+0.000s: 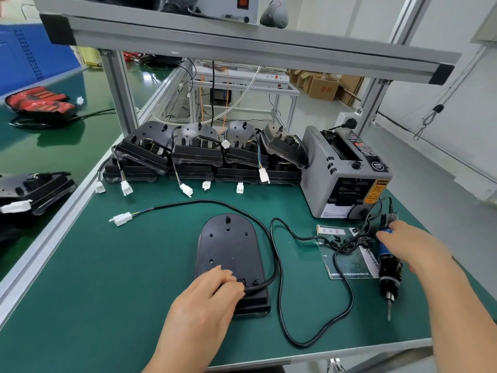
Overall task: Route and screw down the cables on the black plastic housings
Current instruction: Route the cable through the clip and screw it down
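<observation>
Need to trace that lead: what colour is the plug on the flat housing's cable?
White rectangular plastic connector, clearest in the head view.

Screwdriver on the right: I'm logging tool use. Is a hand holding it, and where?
The fingers of the right hand lie over the blue handle of the screwdriver; whether they grip it cannot be told.
</observation>
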Action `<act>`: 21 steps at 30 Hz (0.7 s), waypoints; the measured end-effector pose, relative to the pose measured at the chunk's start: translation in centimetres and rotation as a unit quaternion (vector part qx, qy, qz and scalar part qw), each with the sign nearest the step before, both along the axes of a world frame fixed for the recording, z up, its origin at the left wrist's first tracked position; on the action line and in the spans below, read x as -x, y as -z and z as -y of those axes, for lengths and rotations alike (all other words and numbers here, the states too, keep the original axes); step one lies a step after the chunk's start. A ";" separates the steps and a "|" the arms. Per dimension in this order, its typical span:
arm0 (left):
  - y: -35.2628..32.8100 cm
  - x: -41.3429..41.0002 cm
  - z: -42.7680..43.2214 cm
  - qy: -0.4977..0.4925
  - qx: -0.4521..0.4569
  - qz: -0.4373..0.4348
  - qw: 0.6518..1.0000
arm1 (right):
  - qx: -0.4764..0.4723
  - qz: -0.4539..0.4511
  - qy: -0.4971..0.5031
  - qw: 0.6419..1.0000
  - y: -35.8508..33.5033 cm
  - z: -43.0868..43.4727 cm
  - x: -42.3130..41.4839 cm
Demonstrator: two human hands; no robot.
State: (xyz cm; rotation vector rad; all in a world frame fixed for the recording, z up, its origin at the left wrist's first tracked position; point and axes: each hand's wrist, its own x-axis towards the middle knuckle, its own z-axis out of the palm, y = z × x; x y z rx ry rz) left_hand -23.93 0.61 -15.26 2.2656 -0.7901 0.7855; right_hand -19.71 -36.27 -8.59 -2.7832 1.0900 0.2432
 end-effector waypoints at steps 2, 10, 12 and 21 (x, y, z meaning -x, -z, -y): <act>0.1 0.1 0.0 -0.002 -0.007 0.005 1.000 | 0.009 -0.002 -0.001 1.000 -0.1 -0.1 0.0; 0.0 0.1 0.0 0.003 0.003 -0.004 1.000 | -0.218 0.316 -0.032 0.923 -1.2 -2.4 -2.3; 0.0 0.0 0.0 0.002 0.006 -0.004 1.000 | -0.369 0.344 0.046 0.862 -1.0 -3.1 -3.4; 0.0 0.2 0.2 -0.006 0.008 0.003 1.000 | -0.512 0.403 0.163 0.741 -0.5 -2.7 -5.3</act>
